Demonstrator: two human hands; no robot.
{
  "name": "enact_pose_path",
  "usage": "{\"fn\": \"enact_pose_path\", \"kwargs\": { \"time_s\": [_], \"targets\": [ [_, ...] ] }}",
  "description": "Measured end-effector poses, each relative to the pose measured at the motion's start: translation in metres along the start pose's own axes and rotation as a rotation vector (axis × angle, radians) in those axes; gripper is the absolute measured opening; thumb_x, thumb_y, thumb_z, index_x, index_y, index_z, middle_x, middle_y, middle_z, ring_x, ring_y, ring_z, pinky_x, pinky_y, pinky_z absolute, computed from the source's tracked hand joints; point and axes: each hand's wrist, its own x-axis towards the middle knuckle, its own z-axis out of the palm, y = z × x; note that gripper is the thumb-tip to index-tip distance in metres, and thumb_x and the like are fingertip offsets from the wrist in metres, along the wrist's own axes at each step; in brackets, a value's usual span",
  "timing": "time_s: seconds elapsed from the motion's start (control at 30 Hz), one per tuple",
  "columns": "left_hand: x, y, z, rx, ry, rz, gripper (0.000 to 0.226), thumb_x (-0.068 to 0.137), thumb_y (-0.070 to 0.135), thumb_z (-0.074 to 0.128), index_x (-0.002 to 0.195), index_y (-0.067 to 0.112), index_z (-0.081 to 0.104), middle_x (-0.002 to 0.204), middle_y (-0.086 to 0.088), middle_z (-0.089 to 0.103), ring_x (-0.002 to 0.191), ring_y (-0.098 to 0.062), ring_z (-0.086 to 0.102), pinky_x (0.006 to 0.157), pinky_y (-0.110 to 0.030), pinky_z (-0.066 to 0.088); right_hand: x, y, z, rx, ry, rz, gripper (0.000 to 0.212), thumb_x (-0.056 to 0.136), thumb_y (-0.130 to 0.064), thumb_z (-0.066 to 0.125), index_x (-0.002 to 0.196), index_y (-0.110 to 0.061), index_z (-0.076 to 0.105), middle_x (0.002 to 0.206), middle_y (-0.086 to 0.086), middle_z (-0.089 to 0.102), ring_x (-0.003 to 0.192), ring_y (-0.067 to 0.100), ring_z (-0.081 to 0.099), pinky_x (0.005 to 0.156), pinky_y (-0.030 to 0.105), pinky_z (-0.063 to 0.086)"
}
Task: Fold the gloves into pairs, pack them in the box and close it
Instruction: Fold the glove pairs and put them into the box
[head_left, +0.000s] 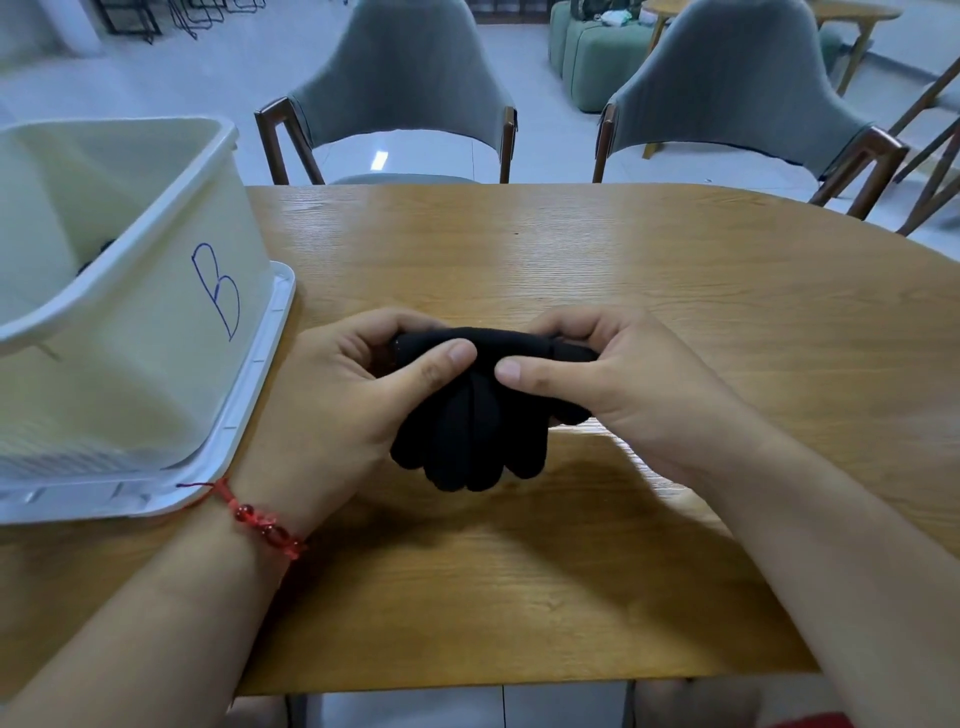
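Two hands hold a bundle of black gloves (467, 426) over the middle of the wooden table (571, 249); the cloth is matt, soft and plain, layered so thickly that I cannot tell how many gloves it holds; the left hand (332, 395) grips its left upper end and the right hand (618, 384) its right upper end, each with the fingers (441, 364) curled behind the cloth and the thumb pressed on the front, so both are clamped on the bundle; the two thumb tips lie near each other without touching; a rolled or folded edge runs left to right between the hands, and the long axis of the bundle runs from that edge toward the person, with the rounded tips fanned out and pointing at the near edge of the table; whether the tips touch the wood I cannot tell; to the left stands a white plastic box (171, 291), open at the top, with a blue letter B (218, 291) drawn on its side; it sits on its white lid (249, 395), which lies flat on the table beside the left wrist; inside, only a small dark thing (96, 254) shows past the rim, too hidden to name; a red beaded bracelet (265, 525) circles the left wrist; two grey chairs (400, 88) stand at the far side.
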Motion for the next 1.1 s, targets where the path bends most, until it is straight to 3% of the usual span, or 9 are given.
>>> {"fn": "enact_pose_path", "kwargs": {
  "time_s": [0.07, 0.17, 0.27, 0.47, 0.67, 0.8, 0.93, 1.03, 1.1],
  "targets": [
    [0.0013, -0.0005, -0.0009, -0.067, 0.000, -0.049, 0.018, 0.088, 0.031, 0.079, 0.099, 0.017, 0.080, 0.090, -0.006, 0.079, 0.083, -0.016, 0.075, 0.074, -0.026, 0.056, 0.0000, -0.0009, 0.0008, 0.053, 0.005, 0.010, 0.007, 0.090, -0.018, 0.084, 0.096, -0.015, 0.081, 0.089, 0.007, 0.079, 0.083, 0.018, 0.077, 0.071, 0.028, 0.059],
    [0.0003, 0.0006, -0.0055, -0.165, -0.165, -0.170, 0.028, 0.090, 0.039, 0.079, 0.109, 0.019, 0.080, 0.096, -0.026, 0.073, 0.079, -0.041, 0.065, 0.075, -0.044, 0.049, -0.0008, -0.0019, 0.0013, 0.080, 0.026, -0.007, 0.010, 0.091, -0.015, 0.082, 0.100, -0.012, 0.082, 0.094, 0.010, 0.081, 0.087, 0.022, 0.078, 0.073, 0.029, 0.060],
    [-0.0020, 0.0030, -0.0055, -0.093, -0.278, -0.196, 0.022, 0.093, 0.034, 0.075, 0.113, 0.026, 0.080, 0.088, -0.027, 0.071, 0.070, -0.030, 0.057, 0.066, -0.039, 0.044, -0.0013, -0.0022, 0.0014, 0.072, 0.032, -0.018, 0.011, 0.091, -0.012, 0.082, 0.102, -0.010, 0.082, 0.094, 0.011, 0.081, 0.087, 0.023, 0.079, 0.073, 0.028, 0.060],
    [-0.0010, 0.0014, -0.0018, -0.194, -0.172, -0.212, 0.021, 0.092, 0.030, 0.073, 0.112, 0.029, 0.080, 0.107, -0.024, 0.076, 0.096, -0.056, 0.066, 0.075, -0.051, 0.054, 0.0022, -0.0013, -0.0031, 0.230, -0.025, 0.075, 0.033, 0.084, -0.010, 0.084, 0.116, -0.015, 0.077, 0.105, 0.004, 0.079, 0.100, 0.018, 0.077, 0.081, 0.026, 0.059],
    [0.0000, 0.0034, -0.0024, -0.232, -0.149, -0.237, 0.020, 0.092, 0.029, 0.072, 0.110, 0.027, 0.079, 0.102, -0.032, 0.071, 0.077, -0.038, 0.067, 0.066, -0.046, 0.056, 0.0049, 0.0006, -0.0078, 0.395, -0.104, 0.135, 0.043, 0.086, 0.001, 0.076, 0.128, -0.008, 0.073, 0.122, 0.014, 0.075, 0.114, 0.027, 0.073, 0.096, 0.036, 0.059],
    [0.0009, 0.0022, -0.0037, -0.300, -0.198, -0.226, 0.020, 0.093, 0.018, 0.070, 0.111, 0.024, 0.077, 0.088, -0.020, 0.065, 0.067, -0.028, 0.059, 0.059, -0.037, 0.052, 0.0070, 0.0022, -0.0062, 0.453, -0.066, 0.143, 0.036, 0.081, 0.001, 0.075, 0.113, -0.015, 0.082, 0.112, 0.010, 0.078, 0.104, 0.024, 0.075, 0.089, 0.035, 0.059],
    [0.0029, -0.0002, -0.0052, -0.372, -0.203, -0.217, 0.029, 0.094, 0.010, 0.065, 0.118, 0.020, 0.076, 0.097, -0.013, 0.070, 0.071, -0.025, 0.062, 0.065, -0.036, 0.057, 0.0086, 0.0031, -0.0043, 0.528, -0.062, 0.145, 0.033, 0.079, 0.002, 0.070, 0.099, -0.019, 0.085, 0.108, 0.010, 0.078, 0.097, 0.022, 0.077, 0.084, 0.031, 0.061],
    [0.0028, 0.0005, -0.0057, -0.404, -0.188, -0.197, 0.031, 0.099, 0.000, 0.057, 0.104, 0.020, 0.079, 0.115, -0.011, 0.076, 0.079, -0.025, 0.068, 0.068, -0.037, 0.058, 0.0083, 0.0028, -0.0043, 0.556, -0.090, 0.176, 0.036, 0.088, 0.004, 0.061, 0.097, -0.021, 0.085, 0.108, 0.010, 0.078, 0.087, 0.022, 0.073, 0.076, 0.032, 0.061],
    [0.0024, 0.0022, -0.0060, -0.418, -0.187, -0.206, 0.041, 0.101, -0.009, 0.049, 0.090, 0.017, 0.078, 0.125, -0.010, 0.075, 0.085, -0.028, 0.071, 0.068, -0.038, 0.059, 0.0083, 0.0043, -0.0057, 0.547, -0.109, 0.198, 0.045, 0.098, 0.006, 0.049, 0.099, -0.021, 0.085, 0.118, 0.012, 0.077, 0.095, 0.027, 0.070, 0.080, 0.035, 0.059]
  ]
}}
